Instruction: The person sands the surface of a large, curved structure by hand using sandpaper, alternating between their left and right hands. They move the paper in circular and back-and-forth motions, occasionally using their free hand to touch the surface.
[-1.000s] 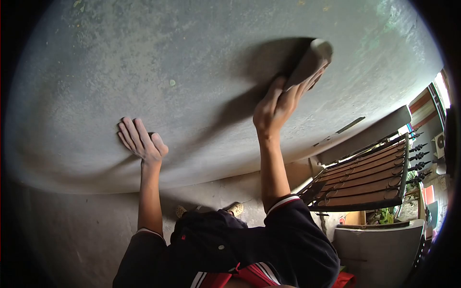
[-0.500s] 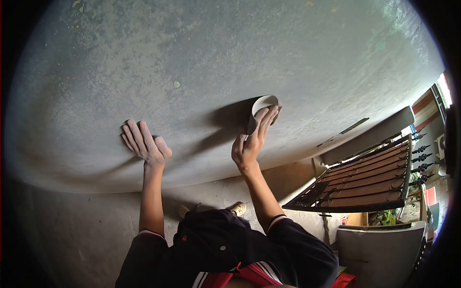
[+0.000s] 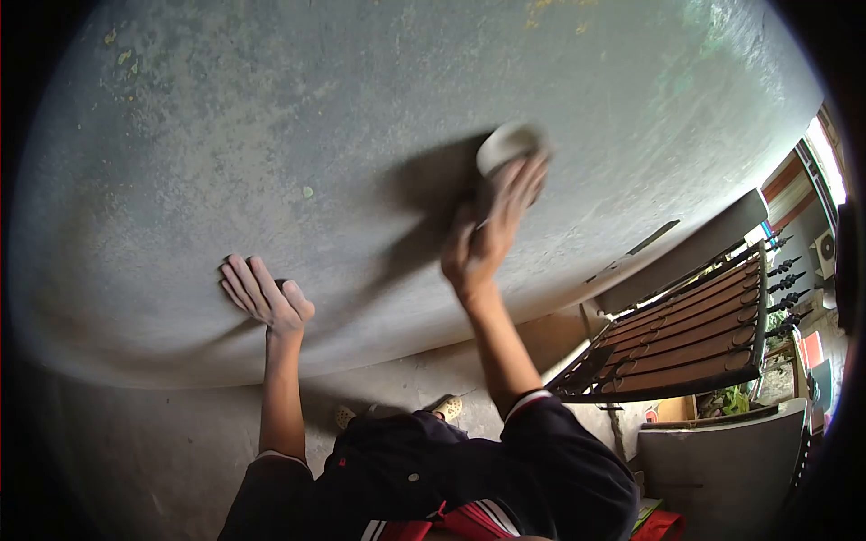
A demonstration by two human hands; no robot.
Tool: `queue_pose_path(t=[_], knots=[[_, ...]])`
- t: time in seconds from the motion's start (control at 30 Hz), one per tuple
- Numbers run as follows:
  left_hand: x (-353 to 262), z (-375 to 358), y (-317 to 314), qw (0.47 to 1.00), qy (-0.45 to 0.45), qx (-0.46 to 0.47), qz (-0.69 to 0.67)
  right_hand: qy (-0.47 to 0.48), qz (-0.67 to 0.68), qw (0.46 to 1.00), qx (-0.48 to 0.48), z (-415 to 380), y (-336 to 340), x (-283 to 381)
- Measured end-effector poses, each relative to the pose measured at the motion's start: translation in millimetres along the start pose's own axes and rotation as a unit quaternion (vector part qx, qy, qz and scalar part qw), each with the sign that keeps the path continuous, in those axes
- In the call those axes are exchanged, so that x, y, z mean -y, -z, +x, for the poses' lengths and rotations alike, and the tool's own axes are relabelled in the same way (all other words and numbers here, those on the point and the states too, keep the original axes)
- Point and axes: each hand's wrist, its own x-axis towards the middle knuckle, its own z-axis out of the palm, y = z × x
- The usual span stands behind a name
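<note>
Our right hand (image 3: 492,230) presses a folded sanding sheet (image 3: 507,144) on the grey wall (image 3: 271,117); our left hand (image 3: 264,293) lies spread flat. We should keep the pressure even.

The left hand (image 3: 264,295) is laid flat on the wall (image 3: 271,135), left of the right hand (image 3: 487,230), which presses a pad (image 3: 507,144) higher up; a gate (image 3: 686,338) is seen at the right.

Two hands are in view: one left hand (image 3: 268,299), spread flat on the one grey plastered wall (image 3: 271,117), and one right hand (image 3: 490,230) pressing one pale curled sheet of sandpaper (image 3: 507,144) against it. Below, two sandalled feet (image 3: 444,408) show. To the right stands one slatted metal gate (image 3: 686,338).
</note>
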Motion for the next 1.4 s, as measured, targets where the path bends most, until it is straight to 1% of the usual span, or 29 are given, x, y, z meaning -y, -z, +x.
queue_pose_path(t=[0.03, 0.1, 0.13, 0.2, 0.23, 0.27, 0.3, 0.37, 0.43, 0.47, 0.5, 0.53, 0.6, 0.67, 0.73, 0.77, 0.83, 0.9, 0.97, 1.0, 1.07, 1.1, 1.13, 1.17, 1.23, 1.3, 1.33, 1.37, 1.4], knots=[[0, 0, -2, 1.0, 0.0, -0.002, 0.002, -0.001, 0.004, 1.0, -0.026, 27, 1, -1], [1, -1, 0, 1.0, -0.001, 0.004, -0.004, -0.017, -0.029, 0.999, -0.019, 28, 0, 2], [1, -2, 1, 1.0, 0.002, 0.002, -0.003, -0.018, -0.025, 0.999, 0.012, 2, 0, 4], [3, -2, 2, 1.0, -0.01, 0.006, -0.004, -0.036, -0.021, 0.996, 0.075, -86, -1, 10], [3, -1, 0, 1.0, -0.01, 0.003, -0.001, -0.049, -0.02, 0.993, 0.107, -89, -1, 24], [2, 1, -1, 1.0, -0.007, 0.003, 0.005, -0.04, -0.002, 0.994, 0.099, -83, 1, 20], [1, 0, 2, 1.0, -0.005, 0.012, 0.006, -0.007, 0.001, 0.997, 0.072, -73, 0, 7], [2, -1, 0, 1.0, -0.01, 0.005, 0.004, 0.038, -0.006, 0.999, -0.014, -5, 0, -3], [1, -2, 0, 1.0, -0.005, 0.0, -0.002, 0.02, -0.009, 0.999, -0.037, 39, 5, -11], [1, -3, 2, 1.0, -0.004, 0.001, -0.002, -0.016, -0.006, 1.0, 0.007, 28, 7, -9], [2, -2, 4, 1.0, -0.015, 0.011, 0.0, 0.012, -0.009, 1.0, -0.013, 11, 4, -8], [3, 0, 3, 0.999, -0.027, 0.018, 0.003, 0.01, -0.01, 1.0, 0.01, -29, 2, -8], [3, 0, 4, 1.0, -0.026, 0.015, 0.005, 0.001, 0.007, 0.995, 0.098, -100, 0, -4], [2, 0, 5, 0.999, -0.031, 0.017, 0.006, 0.034, -0.006, 0.997, 0.064, -68, 3, -10], [3, -1, 4, 0.999, -0.027, 0.026, 0.005, 0.06, -0.014, 0.998, -0.008, 0, 5, -22], [4, 1, 2, 0.999, -0.035, 0.02, 0.008, 0.027, 0.016, 0.999, -0.037, 33, 10, -19], [3, -2, 5, 0.999, -0.024, 0.027, 0.002, -0.078, 0.0, 0.997, -0.006, 39, 14, -15], [5, -2, 4, 0.999, -0.027, 0.028, 0.004, 0.009, -0.002, 0.999, -0.037, -18, -4, -8], [4, -3, 4, 0.999, -0.027, 0.026, -0.001, 0.028, 0.016, 0.995, 0.098, -107, -9, 8], [3, -2, 4, 0.999, -0.021, 0.025, -0.001, 0.028, 0.015, 0.995, 0.099, -101, -6, 1], [3, -5, 4, 0.999, -0.022, 0.027, 0.004, 0.192, -0.007, 0.973, 0.127, -69, 4, -21], [3, -5, 3, 0.999, -0.022, 0.022, 0.009, 0.174, -0.018, 0.98, 0.094, -40, 6, -24], [1, -2, 4, 1.0, -0.015, 0.016, -0.002, 0.105, -0.027, 0.992, 0.059, -6, 11, -20], [1, -2, 2, 1.0, -0.013, 0.017, 0.0, 0.075, -0.035, 0.996, -0.015, 27, 9, -18], [1, -4, 3, 1.0, -0.015, 0.022, 0.007, 0.064, -0.044, 0.997, -0.027, 28, 6, -17], [2, -3, 5, 0.999, -0.017, 0.026, 0.006, 0.045, -0.059, 0.996, 0.056, -49, 4, -20], [1, -2, 4, 0.999, -0.016, 0.028, 0.005, 0.06, -0.043, 0.994, 0.086, -86, 2, -17], [-2, -1, 2, 1.0, -0.011, 0.024, 0.008, 0.046, -0.055, 0.992, 0.104, -90, 3, -11], [-3, -1, 1, 1.0, -0.006, 0.025, 0.012, 0.09, -0.06, 0.991, 0.077, -82, 1, -23]])
